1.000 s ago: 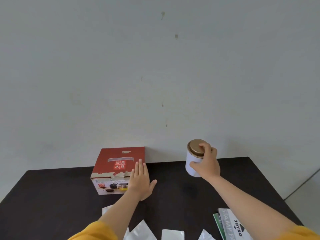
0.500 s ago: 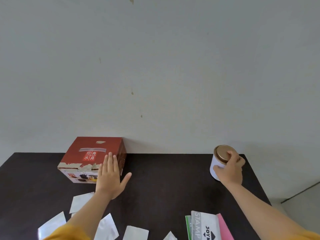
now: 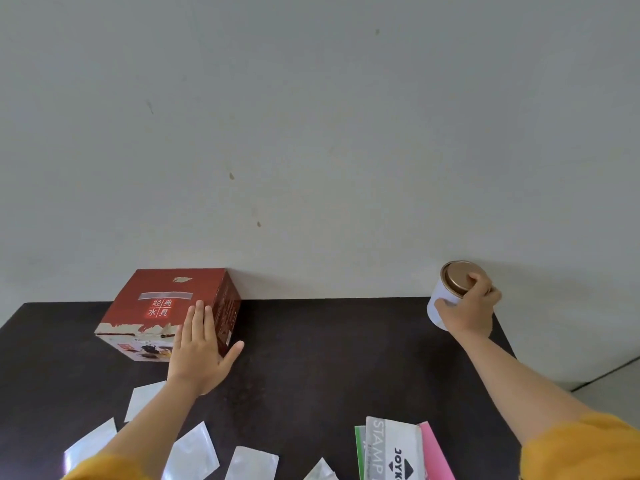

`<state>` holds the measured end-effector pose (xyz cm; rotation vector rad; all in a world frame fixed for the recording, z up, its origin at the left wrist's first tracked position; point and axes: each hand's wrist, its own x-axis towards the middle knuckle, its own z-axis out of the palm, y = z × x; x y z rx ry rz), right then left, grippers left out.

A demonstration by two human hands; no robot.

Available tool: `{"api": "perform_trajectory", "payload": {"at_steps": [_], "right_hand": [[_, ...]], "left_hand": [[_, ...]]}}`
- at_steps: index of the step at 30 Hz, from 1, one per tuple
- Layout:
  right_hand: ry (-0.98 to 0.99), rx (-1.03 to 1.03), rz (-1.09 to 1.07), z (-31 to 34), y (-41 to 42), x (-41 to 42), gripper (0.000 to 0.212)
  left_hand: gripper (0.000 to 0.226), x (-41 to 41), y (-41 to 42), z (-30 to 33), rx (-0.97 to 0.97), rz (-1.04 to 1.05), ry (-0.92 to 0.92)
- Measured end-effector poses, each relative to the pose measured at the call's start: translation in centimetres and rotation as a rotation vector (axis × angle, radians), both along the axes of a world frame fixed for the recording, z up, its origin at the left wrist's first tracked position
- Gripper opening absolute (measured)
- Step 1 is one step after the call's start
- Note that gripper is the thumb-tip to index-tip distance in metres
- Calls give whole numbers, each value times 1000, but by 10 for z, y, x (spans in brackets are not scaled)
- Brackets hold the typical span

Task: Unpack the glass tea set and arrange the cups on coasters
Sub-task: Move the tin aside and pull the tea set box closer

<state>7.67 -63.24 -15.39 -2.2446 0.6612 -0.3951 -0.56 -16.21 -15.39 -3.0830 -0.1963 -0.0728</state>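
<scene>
While the left hand (image 3: 199, 355) lies flat on the upright box (image 3: 166, 306), the right hand (image 3: 469, 311) grips a tin (image 3: 446, 292).

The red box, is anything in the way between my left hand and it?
Nothing visible is. The left hand lies flat with straight fingers right at the red box, over its near right corner, with no object between them. The right hand grips the white tin far off at the table's right back corner.

Dark table (image 3: 329, 358) against a pale, speckled wall (image 3: 311, 133) — soft, even light.
</scene>
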Motion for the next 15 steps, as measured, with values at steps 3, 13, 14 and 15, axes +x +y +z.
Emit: {"api": "perform_trajectory", "payload": {"at_steps": [3,13,14,15], "right_hand": [[-1,-13,9,-1,-1,0,85],[74,-74,75,17,12,-31,100],[72,-117,69,20,18,-37,100],[66,-161,62,23,26,-43,99]], "left_hand": [[107,0,1,-1,9,3,8],[114,-2,2,4,-50,-26,24],[115,-2,3,5,-58,-35,29],[116,-2,2,6,-66,-43,40]]}}
